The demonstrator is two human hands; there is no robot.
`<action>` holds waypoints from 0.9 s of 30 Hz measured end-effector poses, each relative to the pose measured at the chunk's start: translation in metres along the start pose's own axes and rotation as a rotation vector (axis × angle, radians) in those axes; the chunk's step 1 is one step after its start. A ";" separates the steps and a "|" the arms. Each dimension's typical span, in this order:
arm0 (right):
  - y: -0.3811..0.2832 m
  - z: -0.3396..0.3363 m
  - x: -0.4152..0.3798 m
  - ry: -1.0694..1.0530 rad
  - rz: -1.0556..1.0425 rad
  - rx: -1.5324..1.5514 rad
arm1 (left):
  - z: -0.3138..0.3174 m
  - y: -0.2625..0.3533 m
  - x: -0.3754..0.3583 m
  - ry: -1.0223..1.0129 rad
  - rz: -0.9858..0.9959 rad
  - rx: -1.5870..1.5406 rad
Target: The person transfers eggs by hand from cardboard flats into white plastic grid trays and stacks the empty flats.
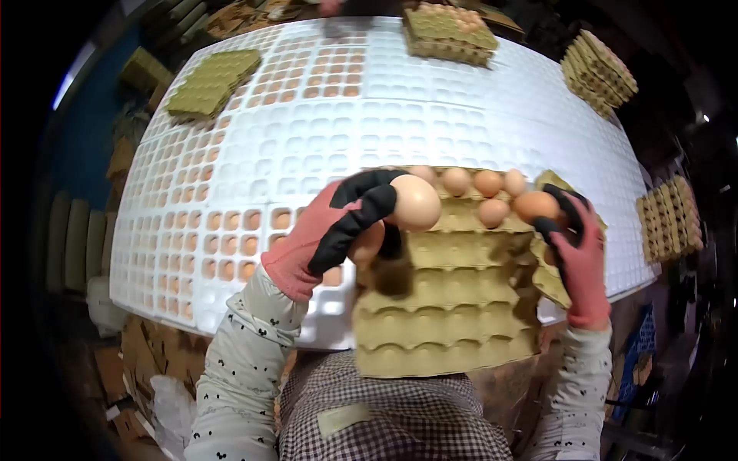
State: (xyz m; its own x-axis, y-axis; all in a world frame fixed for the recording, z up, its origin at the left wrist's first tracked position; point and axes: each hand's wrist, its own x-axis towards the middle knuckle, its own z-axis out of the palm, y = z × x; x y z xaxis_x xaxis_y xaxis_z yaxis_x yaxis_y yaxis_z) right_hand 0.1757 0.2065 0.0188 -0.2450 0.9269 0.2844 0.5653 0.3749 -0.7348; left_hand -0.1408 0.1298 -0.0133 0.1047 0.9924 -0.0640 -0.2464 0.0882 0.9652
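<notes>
Brown egg lies sideways, gripped in my right hand, near the back right corner of the egg tray, just right of the loose eggs, while my left hand grips two more eggs over the tray's left side.

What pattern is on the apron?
Dark and light checks on the apron, seen in the head view.
</notes>
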 end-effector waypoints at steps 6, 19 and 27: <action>-0.126 0.079 -0.089 -0.401 -0.180 0.154 | -0.123 -0.045 -0.146 0.331 -0.067 -0.013; -0.124 0.309 -0.147 -0.563 -0.164 -0.679 | -0.246 -0.097 -0.245 0.350 -0.230 1.251; -0.138 0.291 -0.164 -0.465 -0.255 -0.557 | -0.256 -0.143 -0.244 0.623 0.130 1.314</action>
State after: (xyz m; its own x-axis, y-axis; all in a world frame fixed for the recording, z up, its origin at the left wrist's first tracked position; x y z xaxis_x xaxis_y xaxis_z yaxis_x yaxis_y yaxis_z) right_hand -0.0916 -0.0030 -0.1056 -0.6575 0.7530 0.0250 0.7297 0.6447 -0.2278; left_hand -0.3779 -0.1027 -0.2010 -0.3588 0.8927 0.2726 0.8537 0.1958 0.4825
